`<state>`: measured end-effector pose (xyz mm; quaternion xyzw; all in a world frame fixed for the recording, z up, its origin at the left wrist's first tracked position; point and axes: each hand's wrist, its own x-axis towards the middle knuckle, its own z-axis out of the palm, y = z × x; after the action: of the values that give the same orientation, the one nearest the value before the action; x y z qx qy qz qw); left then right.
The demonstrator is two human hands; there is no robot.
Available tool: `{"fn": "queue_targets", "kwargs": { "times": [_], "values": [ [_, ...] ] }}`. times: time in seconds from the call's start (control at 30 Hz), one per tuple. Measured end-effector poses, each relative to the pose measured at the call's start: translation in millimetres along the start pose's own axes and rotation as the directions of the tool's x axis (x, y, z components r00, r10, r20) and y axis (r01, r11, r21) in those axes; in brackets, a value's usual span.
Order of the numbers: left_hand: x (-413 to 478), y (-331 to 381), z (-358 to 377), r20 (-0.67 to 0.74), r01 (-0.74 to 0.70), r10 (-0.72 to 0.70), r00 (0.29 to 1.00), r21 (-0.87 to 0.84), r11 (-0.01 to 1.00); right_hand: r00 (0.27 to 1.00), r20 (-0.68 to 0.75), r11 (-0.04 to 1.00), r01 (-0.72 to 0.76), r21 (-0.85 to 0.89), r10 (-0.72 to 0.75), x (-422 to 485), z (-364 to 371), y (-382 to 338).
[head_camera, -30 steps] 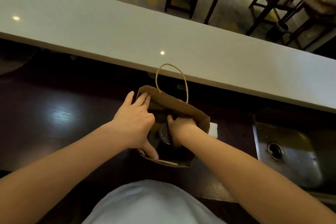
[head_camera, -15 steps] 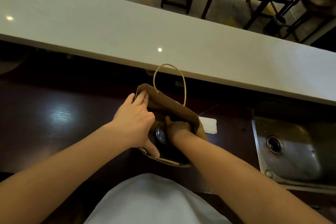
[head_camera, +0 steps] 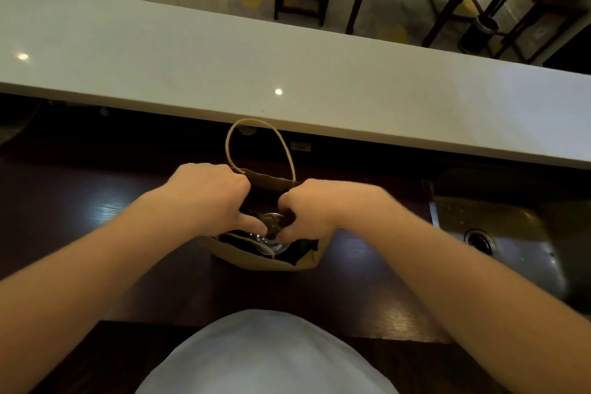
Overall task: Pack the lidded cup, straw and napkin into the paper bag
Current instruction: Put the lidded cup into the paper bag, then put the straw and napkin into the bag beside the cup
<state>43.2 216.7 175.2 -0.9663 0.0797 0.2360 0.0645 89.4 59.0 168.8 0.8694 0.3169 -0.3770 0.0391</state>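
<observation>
The bag (head_camera: 256,261) stood upright on the dark counter (head_camera: 80,211), mouth up, its long side running left to right, one rope handle (head_camera: 260,141) rising at the far edge. The cup (head_camera: 271,233) sat upright inside, its clear lid facing up. The left hand (head_camera: 209,198) was curled closed on the bag's left rim, thumb over the opening. The right hand (head_camera: 315,206) was curled closed on the right rim. A steel sink (head_camera: 499,233) lay to the right.
</observation>
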Motion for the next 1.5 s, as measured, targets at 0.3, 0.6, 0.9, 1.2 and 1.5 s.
{"fn": "queue_targets", "kwargs": {
  "times": [0.3,0.6,0.9,1.2,1.5],
  "values": [
    [15,79,-76,-0.266,-0.164,0.13,0.955,-0.11,0.98,0.97,-0.233,0.984,-0.026,0.178,0.068,-81,-28,124],
    [41,204,-41,-0.302,-0.228,0.147,0.942,-0.253,0.94,0.927,-0.347,0.969,-0.061,0.24,0.144,-51,20,203],
    [119,248,40,-0.107,0.045,-0.089,0.99,-0.365,0.93,0.948,-0.291,0.975,-0.068,0.213,0.13,21,71,260],
    [195,261,96,-0.024,0.219,-0.271,0.962,-0.525,0.822,0.946,-0.323,0.971,0.04,0.235,0.039,108,105,275],
    [231,249,115,0.095,0.295,-0.285,0.954,-0.473,0.83,0.947,-0.309,0.995,-0.058,0.087,0.082,139,128,295]
  ]
}}
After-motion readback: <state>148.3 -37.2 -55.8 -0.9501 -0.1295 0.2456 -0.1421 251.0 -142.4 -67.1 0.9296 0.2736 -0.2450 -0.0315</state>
